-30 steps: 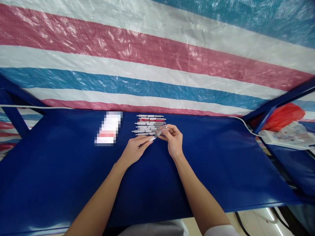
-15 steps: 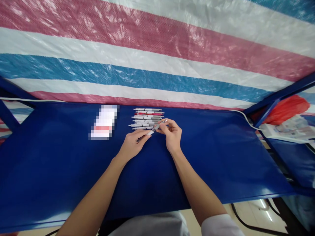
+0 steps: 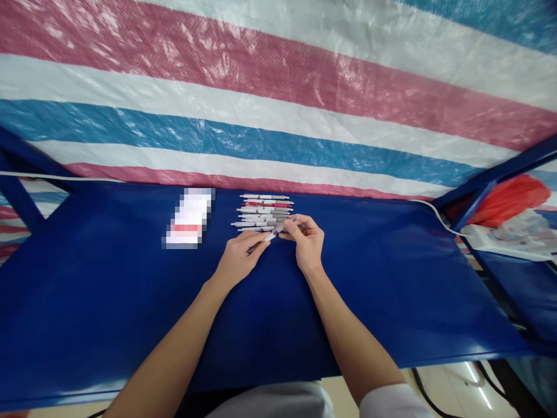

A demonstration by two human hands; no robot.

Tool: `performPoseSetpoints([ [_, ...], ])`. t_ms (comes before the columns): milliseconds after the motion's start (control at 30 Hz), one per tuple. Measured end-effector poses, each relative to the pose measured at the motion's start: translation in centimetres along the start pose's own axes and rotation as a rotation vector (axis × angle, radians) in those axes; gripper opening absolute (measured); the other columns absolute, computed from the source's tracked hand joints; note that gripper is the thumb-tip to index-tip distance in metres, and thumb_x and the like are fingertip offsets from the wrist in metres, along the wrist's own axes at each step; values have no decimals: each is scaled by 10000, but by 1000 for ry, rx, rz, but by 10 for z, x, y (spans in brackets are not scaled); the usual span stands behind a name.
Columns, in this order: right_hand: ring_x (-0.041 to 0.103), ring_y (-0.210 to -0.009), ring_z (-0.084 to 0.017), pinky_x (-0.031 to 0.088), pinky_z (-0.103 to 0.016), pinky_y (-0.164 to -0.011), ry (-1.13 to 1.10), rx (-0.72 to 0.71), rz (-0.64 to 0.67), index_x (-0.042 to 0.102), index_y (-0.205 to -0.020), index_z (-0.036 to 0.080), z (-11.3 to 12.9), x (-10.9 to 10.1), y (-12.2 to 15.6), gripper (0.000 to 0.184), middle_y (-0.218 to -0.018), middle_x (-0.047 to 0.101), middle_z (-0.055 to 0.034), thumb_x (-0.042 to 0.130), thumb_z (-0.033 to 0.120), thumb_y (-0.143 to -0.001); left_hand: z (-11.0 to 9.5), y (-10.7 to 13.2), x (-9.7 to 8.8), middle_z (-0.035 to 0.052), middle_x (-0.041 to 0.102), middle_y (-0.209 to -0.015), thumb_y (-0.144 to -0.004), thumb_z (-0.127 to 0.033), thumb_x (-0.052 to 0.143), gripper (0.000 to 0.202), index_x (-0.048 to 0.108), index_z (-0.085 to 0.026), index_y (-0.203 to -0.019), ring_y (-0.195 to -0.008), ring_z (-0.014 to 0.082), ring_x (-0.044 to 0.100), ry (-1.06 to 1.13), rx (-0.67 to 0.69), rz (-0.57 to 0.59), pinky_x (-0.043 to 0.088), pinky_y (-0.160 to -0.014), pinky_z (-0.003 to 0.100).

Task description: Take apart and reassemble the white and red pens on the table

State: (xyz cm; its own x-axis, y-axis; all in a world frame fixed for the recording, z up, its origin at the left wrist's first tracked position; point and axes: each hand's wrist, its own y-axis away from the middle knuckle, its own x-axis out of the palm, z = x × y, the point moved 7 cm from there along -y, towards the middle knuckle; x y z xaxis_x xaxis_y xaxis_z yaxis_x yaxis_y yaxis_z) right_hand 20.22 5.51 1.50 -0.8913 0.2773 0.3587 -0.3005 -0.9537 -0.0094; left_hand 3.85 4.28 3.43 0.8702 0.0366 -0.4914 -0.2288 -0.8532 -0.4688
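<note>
A white and grey pen [image 3: 275,231] is held at a slant between my two hands, above the blue tabletop. My left hand [image 3: 241,254] is closed on its lower left end, thumb and fingers pinching it. The upper right end, with the metallic tip, sits in the pinched fingers of my right hand [image 3: 308,241]. Just beyond my hands lies a row of several pens [image 3: 261,212], side by side, mostly white and grey, one of them red. My fingers partly cover the nearest pens in that row.
Left of the pens lies a blurred-out flat white item [image 3: 188,217] with a red band. Striped plastic sheeting [image 3: 278,110] hangs behind the blue table [image 3: 391,278]. On the right, past a blue frame bar, are a red plastic bag [image 3: 513,197] and a white cable [image 3: 435,212].
Both hands keep hold of the pen and stay in nearly the same place. The whole view has shifted slightly; the row of pens looks unchanged.
</note>
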Motion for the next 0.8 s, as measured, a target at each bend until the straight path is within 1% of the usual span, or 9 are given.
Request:
performPoseSetpoints([
  [333, 666, -646, -116, 612, -244, -530, 8, 6, -18, 605, -706, 181, -3, -1, -2, 270, -782, 661, 19, 793, 362, -637, -4, 0, -4, 47, 731, -996, -875, -219, 594, 194, 717, -212, -1026, -920, 191, 689, -22, 22, -44, 563, -864, 341],
  [500, 681, -642, -126, 604, -226, -497, 5, 18, -6, 574, -705, 180, -4, -1, -2, 296, -769, 662, 12, 795, 365, -638, -3, 0, -5, 45, 735, -993, -879, -243, 593, 193, 720, -223, -1023, -912, 199, 693, -29, 16, -58, 568, -865, 358],
  [600, 695, -643, -139, 598, -220, -481, 2, 32, 6, 550, -701, 183, -5, 1, -2, 320, -745, 669, 12, 797, 376, -635, -3, -1, -5, 49, 734, -996, -881, -245, 590, 197, 719, -223, -1028, -910, 200, 693, -37, 36, -59, 569, -863, 358],
  [800, 686, -604, -131, 583, -210, -462, 13, 64, -27, 527, -689, 189, -7, 0, -3, 353, -700, 671, 28, 805, 394, -614, -6, 0, -3, 45, 737, -968, -883, -257, 583, 200, 721, -235, -1026, -905, 204, 690, -71, 89, -47, 565, -865, 369],
])
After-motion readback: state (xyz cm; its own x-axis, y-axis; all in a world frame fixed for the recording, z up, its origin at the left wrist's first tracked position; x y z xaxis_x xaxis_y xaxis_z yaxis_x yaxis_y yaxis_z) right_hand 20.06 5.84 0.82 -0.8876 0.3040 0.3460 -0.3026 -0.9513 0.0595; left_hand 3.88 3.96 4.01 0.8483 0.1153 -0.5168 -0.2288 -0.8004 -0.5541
